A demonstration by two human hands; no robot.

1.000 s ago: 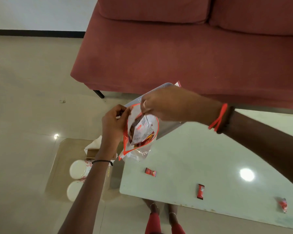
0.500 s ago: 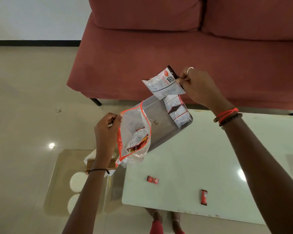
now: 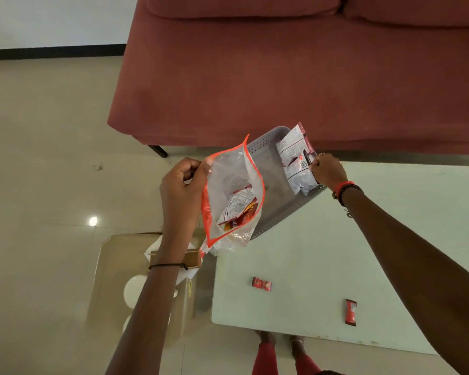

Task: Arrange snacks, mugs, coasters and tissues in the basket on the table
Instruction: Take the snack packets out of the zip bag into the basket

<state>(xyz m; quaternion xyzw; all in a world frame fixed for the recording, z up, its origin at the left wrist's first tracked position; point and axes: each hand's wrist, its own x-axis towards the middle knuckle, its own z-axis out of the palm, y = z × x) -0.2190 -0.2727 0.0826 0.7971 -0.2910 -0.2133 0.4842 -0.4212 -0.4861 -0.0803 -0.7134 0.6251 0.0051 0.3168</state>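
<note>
A red sofa (image 3: 295, 77) stands behind the white worktop (image 3: 336, 253). The grey basket (image 3: 268, 169) sits on the far left corner of the worktop. The left hand (image 3: 182, 190) pinches the rim of a clear bag (image 3: 228, 193), which holds snack packets. The right hand (image 3: 328, 171) has its grip closed on a strip of white packets (image 3: 295, 161) that lies in the basket. Two small red wrappers (image 3: 261, 284) lie apart on the worktop.
</note>
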